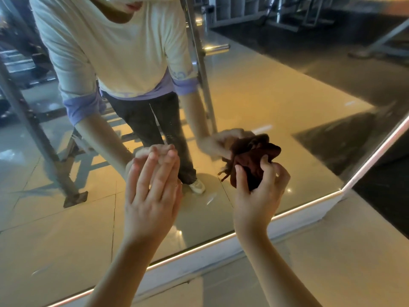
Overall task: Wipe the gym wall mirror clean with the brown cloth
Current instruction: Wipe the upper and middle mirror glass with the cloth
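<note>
Below both wrists, a glowing strip (212, 243) runs along the foot of the wall mirror (276, 91). The left hand (152, 196) is spread with straight fingers, their tips touching the glass. To its right and apart from it, the right hand (261, 196) curls round a bunched brown cloth (250, 160), which meets the glass above its fingers. Beyond the hands, the mirror reflects a cream shirt (124, 52), dark trousers (141, 120) and a metal gym frame (33, 129).

cloth (250, 171) right of left hand (152, 193), against mirror (287, 96)
</note>
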Tool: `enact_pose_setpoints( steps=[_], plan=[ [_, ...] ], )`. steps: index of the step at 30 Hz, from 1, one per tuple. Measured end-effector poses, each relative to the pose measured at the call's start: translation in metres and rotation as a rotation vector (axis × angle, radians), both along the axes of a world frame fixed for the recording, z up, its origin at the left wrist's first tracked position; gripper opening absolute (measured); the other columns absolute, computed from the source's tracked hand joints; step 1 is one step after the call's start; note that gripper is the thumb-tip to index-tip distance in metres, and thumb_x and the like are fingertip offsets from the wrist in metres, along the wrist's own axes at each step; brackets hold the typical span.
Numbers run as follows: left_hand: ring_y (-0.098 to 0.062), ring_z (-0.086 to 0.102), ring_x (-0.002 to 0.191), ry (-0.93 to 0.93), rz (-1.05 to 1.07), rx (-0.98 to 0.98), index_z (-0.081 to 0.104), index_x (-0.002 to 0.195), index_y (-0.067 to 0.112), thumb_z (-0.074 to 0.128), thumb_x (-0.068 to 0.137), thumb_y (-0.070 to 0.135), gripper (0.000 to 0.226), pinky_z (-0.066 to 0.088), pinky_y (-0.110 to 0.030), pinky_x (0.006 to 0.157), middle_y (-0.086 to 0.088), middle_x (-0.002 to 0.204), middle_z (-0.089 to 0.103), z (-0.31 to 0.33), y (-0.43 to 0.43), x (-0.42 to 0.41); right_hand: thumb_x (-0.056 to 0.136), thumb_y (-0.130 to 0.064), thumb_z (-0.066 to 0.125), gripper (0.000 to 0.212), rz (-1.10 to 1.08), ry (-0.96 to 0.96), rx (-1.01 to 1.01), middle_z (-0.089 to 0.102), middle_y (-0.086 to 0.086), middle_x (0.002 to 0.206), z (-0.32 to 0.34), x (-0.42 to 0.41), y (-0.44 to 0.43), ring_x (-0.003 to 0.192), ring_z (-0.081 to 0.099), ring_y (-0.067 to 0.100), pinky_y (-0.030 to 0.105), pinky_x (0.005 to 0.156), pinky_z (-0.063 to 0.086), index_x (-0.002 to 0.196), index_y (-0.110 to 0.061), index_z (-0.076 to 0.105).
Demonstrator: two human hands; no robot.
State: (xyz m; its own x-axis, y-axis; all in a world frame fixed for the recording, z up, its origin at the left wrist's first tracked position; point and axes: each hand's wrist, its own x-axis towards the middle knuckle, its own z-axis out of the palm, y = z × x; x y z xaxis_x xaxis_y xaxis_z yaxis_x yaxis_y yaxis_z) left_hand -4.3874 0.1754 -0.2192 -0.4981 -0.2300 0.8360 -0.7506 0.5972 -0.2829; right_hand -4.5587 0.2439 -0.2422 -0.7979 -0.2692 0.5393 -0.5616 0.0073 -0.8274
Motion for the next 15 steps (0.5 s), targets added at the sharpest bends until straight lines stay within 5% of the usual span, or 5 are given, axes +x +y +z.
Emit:
enact_pose_setpoints(
  steps=[5,8,12,15],
  plan=[
    [-0.020,0.012,0.154,0.001,0.001,0.006,0.031,0.152,0.006,0.069,0.090,0.013,0.073,0.011,-0.043,0.125,-0.011,0.153,0.036,0.001,0.002,-0.001,0.083,-0.006,0.074,0.033,-0.016,0.032,-0.013,0.056,0.017,0.119,-0.003,-0.028,0.002,0.103,0.060,0.031,0.043,0.074,0.057,0.111,-0.009,0.057],
    [-0.019,0.010,0.154,0.005,0.002,-0.003,0.032,0.152,0.005,0.068,0.091,0.013,0.071,0.011,-0.043,0.125,-0.010,0.153,0.036,0.001,0.002,-0.002,0.088,-0.014,0.071,0.029,-0.097,-0.088,0.005,0.056,0.018,0.122,-0.009,-0.041,0.002,0.105,0.060,0.032,0.050,0.075,0.057,0.113,-0.004,0.059],
    [-0.019,0.009,0.154,0.014,0.015,-0.009,0.031,0.153,0.006,0.067,0.092,0.014,0.072,0.011,-0.043,0.125,-0.009,0.156,0.032,-0.003,0.001,-0.003,0.089,-0.034,0.068,0.051,0.027,0.014,0.062,0.047,0.020,0.134,-0.018,-0.008,0.006,0.115,0.052,0.033,0.037,0.083,0.053,0.129,-0.005,0.055],
    [-0.020,0.010,0.154,0.011,0.006,-0.013,0.027,0.156,0.008,0.066,0.093,0.015,0.074,0.011,-0.044,0.125,-0.009,0.156,0.030,-0.005,0.001,-0.002,0.090,-0.022,0.067,0.037,0.021,0.043,-0.001,0.052,0.022,0.127,-0.023,-0.019,0.004,0.110,0.056,0.034,0.044,0.080,0.057,0.120,-0.002,0.059]
  ],
)
